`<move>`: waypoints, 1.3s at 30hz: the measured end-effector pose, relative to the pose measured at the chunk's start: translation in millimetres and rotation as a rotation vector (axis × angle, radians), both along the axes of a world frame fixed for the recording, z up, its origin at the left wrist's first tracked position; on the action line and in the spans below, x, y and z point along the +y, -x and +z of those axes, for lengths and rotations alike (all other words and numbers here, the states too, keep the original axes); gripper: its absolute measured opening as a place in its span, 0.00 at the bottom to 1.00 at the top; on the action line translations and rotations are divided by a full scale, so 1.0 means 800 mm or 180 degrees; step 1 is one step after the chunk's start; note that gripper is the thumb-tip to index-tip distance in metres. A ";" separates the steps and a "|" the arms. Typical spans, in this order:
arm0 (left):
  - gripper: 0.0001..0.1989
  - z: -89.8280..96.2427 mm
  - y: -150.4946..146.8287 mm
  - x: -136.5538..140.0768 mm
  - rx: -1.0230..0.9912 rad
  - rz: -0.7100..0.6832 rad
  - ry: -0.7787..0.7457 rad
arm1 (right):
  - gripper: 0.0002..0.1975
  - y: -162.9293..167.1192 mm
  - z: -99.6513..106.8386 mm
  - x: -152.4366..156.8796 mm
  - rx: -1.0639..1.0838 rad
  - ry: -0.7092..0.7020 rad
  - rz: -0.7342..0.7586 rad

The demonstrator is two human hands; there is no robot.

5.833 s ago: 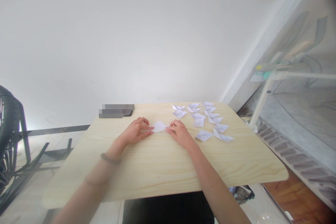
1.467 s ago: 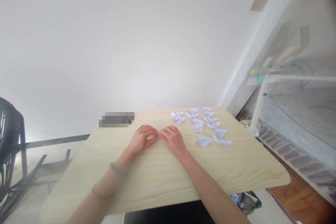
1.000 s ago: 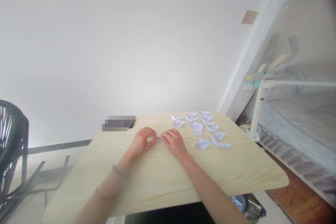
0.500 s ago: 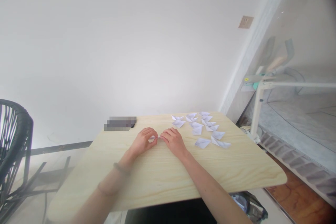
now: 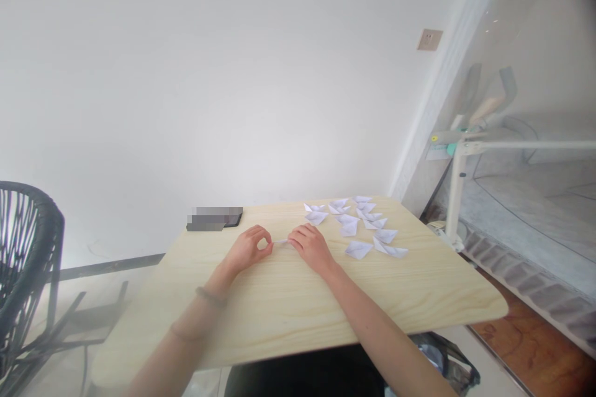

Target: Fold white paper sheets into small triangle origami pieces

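Observation:
A small white piece of folded paper (image 5: 280,241) stretches between my two hands, just over the middle of the table (image 5: 274,310). My left hand (image 5: 249,248) pinches its left end, thumb and forefinger forming a ring. On the other end, the fingers of my right hand (image 5: 311,244) are closed, covering part of the paper. Several folded white paper boats (image 5: 358,249) lie to the right of my right hand, in loose rows toward the far edge.
A dark flat object (image 5: 214,219), partly pixelated, lies at the table's far left. A dark woven chair (image 5: 32,248) stands to the left. On the right is a white metal frame (image 5: 457,192). The wall (image 5: 233,74) rises behind the table.
My hands have drawn slightly apart, the left one moving left, so more of the white paper shows between them. The view has shifted a little.

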State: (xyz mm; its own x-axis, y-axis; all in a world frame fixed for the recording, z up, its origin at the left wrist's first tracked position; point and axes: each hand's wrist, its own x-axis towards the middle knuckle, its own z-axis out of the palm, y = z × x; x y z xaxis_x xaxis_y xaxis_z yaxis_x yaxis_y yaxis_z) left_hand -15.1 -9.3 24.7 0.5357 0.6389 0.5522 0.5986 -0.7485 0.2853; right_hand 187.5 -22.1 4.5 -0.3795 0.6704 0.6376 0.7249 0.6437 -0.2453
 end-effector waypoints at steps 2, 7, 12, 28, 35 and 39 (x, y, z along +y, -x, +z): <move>0.04 0.002 -0.001 -0.001 -0.0023 -0.0013 -0.0031 | 0.06 0.001 0.000 0.000 -0.0006 -0.0036 0.0005; 0.05 0.004 -0.008 -0.004 -0.0046 -0.0112 -0.0132 | 0.06 0.007 0.000 -0.001 -0.0061 -0.0096 0.0068; 0.05 0.002 -0.013 -0.004 -0.0043 -0.0148 -0.0178 | 0.07 0.008 0.001 -0.001 -0.0017 -0.0076 0.0087; 0.02 0.001 -0.007 0.002 0.0101 0.0075 -0.0086 | 0.07 0.000 -0.002 0.003 0.0024 -0.0014 -0.0015; 0.04 -0.007 -0.017 0.005 0.0229 -0.0094 -0.0069 | 0.07 0.004 -0.002 0.001 -0.0057 0.0013 0.0047; 0.05 -0.008 -0.019 0.006 0.0223 -0.0133 -0.0015 | 0.07 0.004 -0.004 0.001 -0.0062 0.0035 0.0064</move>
State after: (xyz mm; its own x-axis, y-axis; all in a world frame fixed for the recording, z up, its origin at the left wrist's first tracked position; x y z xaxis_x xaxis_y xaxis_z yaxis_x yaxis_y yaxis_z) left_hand 0.1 -4.8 18.4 0.5993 0.6126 0.5153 0.5852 -0.7745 0.2402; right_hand 184.1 -21.1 1.2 -0.4054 0.6693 0.6226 0.7165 0.6556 -0.2383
